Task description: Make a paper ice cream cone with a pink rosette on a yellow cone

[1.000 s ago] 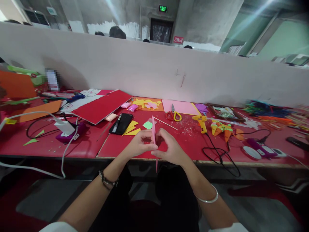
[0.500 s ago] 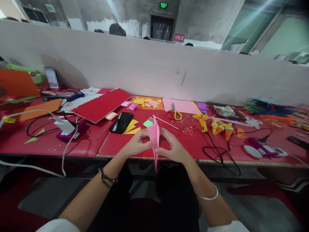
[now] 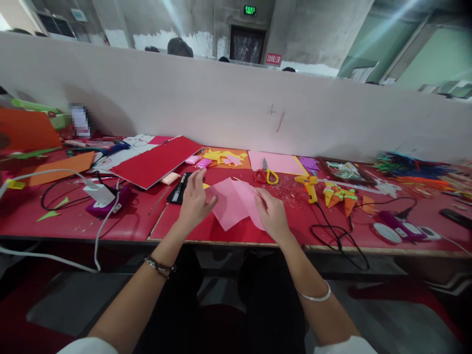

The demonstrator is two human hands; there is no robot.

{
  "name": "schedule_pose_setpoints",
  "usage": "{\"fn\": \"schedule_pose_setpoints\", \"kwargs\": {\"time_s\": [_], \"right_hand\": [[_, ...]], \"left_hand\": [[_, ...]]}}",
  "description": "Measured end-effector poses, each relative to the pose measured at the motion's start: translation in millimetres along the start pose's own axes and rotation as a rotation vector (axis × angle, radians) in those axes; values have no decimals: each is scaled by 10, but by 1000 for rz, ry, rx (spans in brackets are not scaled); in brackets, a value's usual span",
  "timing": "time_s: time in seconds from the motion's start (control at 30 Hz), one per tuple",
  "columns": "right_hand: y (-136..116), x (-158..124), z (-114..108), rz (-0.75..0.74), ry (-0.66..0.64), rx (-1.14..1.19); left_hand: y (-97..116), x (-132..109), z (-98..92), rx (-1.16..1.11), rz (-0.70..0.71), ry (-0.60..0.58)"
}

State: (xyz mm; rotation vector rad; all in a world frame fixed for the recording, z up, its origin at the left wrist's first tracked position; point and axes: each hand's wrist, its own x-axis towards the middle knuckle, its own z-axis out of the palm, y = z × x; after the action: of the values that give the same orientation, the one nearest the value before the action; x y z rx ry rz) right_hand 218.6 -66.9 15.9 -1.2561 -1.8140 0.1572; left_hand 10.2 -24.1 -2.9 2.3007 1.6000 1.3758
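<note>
A pink sheet of paper (image 3: 230, 204), creased down its middle and partly unfolded, is held above the red table's front part. My right hand (image 3: 272, 214) pinches its right side, thumb and fingers closed on the edge. To the left, my left hand (image 3: 197, 201) is raised with its fingers apart, close to the sheet's left corner and holding nothing. Partly behind that hand lies a black phone (image 3: 177, 192) with a pen on it. Scissors (image 3: 266, 173) with red and yellow handles rest beyond the sheet.
On the right are a yellow glue gun (image 3: 309, 188) with a black cord and orange carrot-like crafts (image 3: 341, 195). A red board (image 3: 158, 161) lies back left. A white cable (image 3: 99, 236) hangs over the table edge. A pale partition (image 3: 221, 103) stands behind.
The pink paper went from folded and edge-on to opened out and flatter. My left hand let go of it and moved up and left; my right hand shifted slightly right, still holding it.
</note>
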Motion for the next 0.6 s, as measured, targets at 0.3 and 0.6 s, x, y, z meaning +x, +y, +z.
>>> {"fn": "schedule_pose_setpoints", "kwargs": {"time_s": [0.3, 0.6], "right_hand": [[36, -1, 117, 122, 91, 254], [130, 29, 101, 318, 63, 487]], "left_hand": [[381, 331, 32, -50, -63, -83], [385, 348, -13, -102, 77, -52]]}}
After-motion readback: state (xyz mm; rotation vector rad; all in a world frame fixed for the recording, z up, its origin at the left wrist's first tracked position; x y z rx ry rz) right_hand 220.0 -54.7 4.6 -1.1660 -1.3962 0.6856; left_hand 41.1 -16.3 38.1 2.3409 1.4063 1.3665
